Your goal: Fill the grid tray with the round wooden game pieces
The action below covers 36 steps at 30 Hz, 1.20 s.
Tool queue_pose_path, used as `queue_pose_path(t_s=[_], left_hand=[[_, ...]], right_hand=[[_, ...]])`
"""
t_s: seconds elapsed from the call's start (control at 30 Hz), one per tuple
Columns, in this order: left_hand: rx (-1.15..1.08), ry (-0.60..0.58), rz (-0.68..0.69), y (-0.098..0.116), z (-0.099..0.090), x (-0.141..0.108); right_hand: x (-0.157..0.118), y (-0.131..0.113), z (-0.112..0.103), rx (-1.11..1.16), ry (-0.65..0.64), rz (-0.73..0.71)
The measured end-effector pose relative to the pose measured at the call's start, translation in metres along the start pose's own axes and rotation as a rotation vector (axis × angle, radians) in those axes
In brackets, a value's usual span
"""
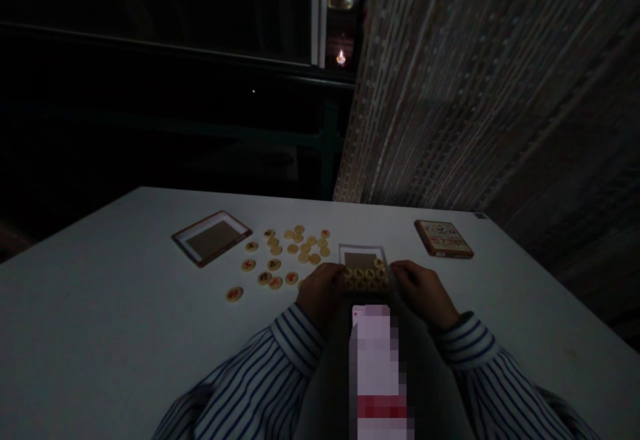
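“Tray [362, 247] first: where is it?”

“Straight ahead of the person, between the two hands. Dark-lettered pieces [369, 274] fill its near rows; one sits alone, a row farther up, at the right side. I can't tell whether it lies quite flat.”

“And the grip?”

“Left hand [320, 295] is curled against the left side, right hand [424, 292] bent with its fingertips at the right side. It's too dim to tell whether either is pinching the wall or just resting there.”

“What could go wrong?”

“Uneven pressure from the two sides might tip it, and that lone piece looks the likeliest to slide. A leftward swing of the left hand could scatter the loose pieces [293, 249]; one is partly hidden right behind it. Poor light may also make the characters easy to misread.”

“Room to move?”

“Tighter on the left: loose pieces, then a brown-edged frame [213, 239] beyond them. On the right, white tabletop [520, 333] runs between the hand and the printed box [444, 238], which lies nearer the far edge. Past that edge hangs the curtain [425, 93].”
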<state>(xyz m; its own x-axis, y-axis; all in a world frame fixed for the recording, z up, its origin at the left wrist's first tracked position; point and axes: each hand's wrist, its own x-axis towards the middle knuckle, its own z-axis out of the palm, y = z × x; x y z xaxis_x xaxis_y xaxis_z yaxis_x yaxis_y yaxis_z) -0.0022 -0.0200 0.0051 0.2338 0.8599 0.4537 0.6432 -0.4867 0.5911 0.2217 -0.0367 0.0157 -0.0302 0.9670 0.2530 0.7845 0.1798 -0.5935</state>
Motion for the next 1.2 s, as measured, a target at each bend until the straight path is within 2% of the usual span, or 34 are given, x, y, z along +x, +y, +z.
queue_pose_path(t_s=[0.13,0.33,0.53,0.73,0.9,1.07,1.2], left_hand=[[-0.022,0.032,0.040,0.002,-0.004,0.002],[-0.041,0.032,0.018,0.006,-0.013,0.006],[-0.009,0.055,-0.016,0.004,-0.038,0.018],[0.038,0.068,-0.080,-0.019,-0.073,0.030],[0.090,0.120,-0.169,-0.047,-0.099,0.024],[0.231,0.087,-0.266,-0.065,-0.115,0.016],[0.409,0.018,-0.251,-0.071,-0.118,0.013]], right_hand=[[0.000,-0.002,-0.001,0.028,-0.002,-0.007],[-0.001,-0.001,0.001,0.038,0.013,-0.037],[0.000,0.001,0.003,-0.018,0.051,-0.077],[0.001,0.004,0.004,-0.031,0.061,-0.096],[0.003,0.000,0.002,-0.023,0.053,-0.121],[0.013,-0.020,-0.002,-0.068,0.023,-0.176],[0.027,-0.047,0.001,-0.125,-0.054,-0.269]])
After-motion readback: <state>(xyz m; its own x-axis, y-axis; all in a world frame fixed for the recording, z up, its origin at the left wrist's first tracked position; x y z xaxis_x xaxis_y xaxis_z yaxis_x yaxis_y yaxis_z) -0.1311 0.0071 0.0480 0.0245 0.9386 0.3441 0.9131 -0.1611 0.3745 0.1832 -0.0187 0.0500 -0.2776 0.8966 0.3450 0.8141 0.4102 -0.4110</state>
